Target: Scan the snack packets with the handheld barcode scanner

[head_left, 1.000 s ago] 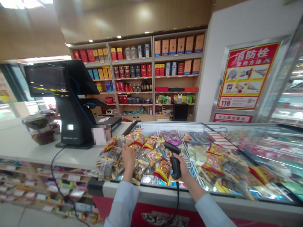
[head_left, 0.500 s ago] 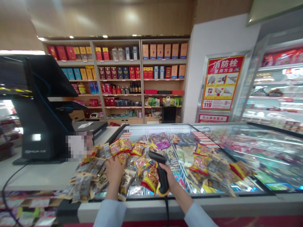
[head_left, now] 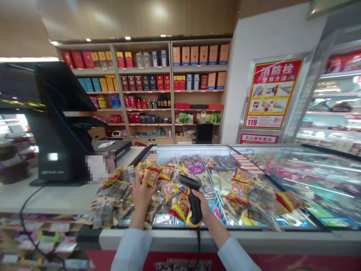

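My right hand (head_left: 202,207) is wrapped round the handle of a black and yellow barcode scanner (head_left: 195,205), its head tilted toward the upper left. A red and yellow snack packet (head_left: 179,208) lies just left of the scanner. Over the left pile, my left hand (head_left: 141,192) has its fingers spread on or just above another red and yellow snack packet (head_left: 152,177); whether they touch is unclear. Clear packets with dark contents (head_left: 105,210) lie left of that hand. A second heap of snack packets (head_left: 238,191) rests on the glass to the right.
Both heaps lie on a glass-topped freezer (head_left: 225,149) with packaged goods inside. At left, a black checkout terminal (head_left: 60,150) stands on a white counter (head_left: 17,195). The scanner's cable (head_left: 199,244) hangs over the front edge. Shelves of boxes (head_left: 146,82) stand behind.
My left hand has lifted slightly and spread its fingers over the packets. My right hand still grips the scanner in nearly the same place. The camera view has shifted a little.
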`<state>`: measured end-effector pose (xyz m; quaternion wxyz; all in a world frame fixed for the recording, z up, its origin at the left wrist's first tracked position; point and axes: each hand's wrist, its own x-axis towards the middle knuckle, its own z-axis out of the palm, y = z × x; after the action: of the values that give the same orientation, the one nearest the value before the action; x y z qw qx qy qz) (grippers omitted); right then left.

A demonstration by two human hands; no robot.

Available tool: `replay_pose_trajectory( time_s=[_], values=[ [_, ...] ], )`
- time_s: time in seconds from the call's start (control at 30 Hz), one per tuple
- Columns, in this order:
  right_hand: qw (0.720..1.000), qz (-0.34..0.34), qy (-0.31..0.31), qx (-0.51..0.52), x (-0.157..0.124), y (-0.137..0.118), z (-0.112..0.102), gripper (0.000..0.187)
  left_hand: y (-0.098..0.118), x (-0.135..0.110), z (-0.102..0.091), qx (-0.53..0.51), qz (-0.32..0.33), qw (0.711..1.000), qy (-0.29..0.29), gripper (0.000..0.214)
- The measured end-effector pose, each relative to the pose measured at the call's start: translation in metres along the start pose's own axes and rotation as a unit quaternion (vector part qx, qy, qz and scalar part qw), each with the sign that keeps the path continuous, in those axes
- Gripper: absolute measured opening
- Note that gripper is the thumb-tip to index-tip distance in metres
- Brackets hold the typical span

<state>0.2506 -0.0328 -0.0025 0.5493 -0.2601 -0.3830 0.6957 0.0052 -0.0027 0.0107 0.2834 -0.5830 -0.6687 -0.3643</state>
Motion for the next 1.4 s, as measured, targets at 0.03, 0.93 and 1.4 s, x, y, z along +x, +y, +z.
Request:
replay_pose_trajectory(
  time_s=[0.03,0.93,1.4],
  values=[
    [1.000,-0.001,-0.001,-0.001,0.000,0.000,0.000,0.034,0.001,0.000,-0.001,-0.011,0.005,1.000,0.023,0.054],
    [0.999,0.021,-0.020,-0.016,-0.002,0.001,-0.002,0.034,-0.007,-0.005,0.004,-0.079,0.049,0.989,0.115,0.045],
    [0.997,-0.066,0.016,0.034,-0.022,-0.041,-0.018,0.029,0.006,0.007,-0.023,-0.093,0.047,0.988,0.117,0.051]
  ],
)
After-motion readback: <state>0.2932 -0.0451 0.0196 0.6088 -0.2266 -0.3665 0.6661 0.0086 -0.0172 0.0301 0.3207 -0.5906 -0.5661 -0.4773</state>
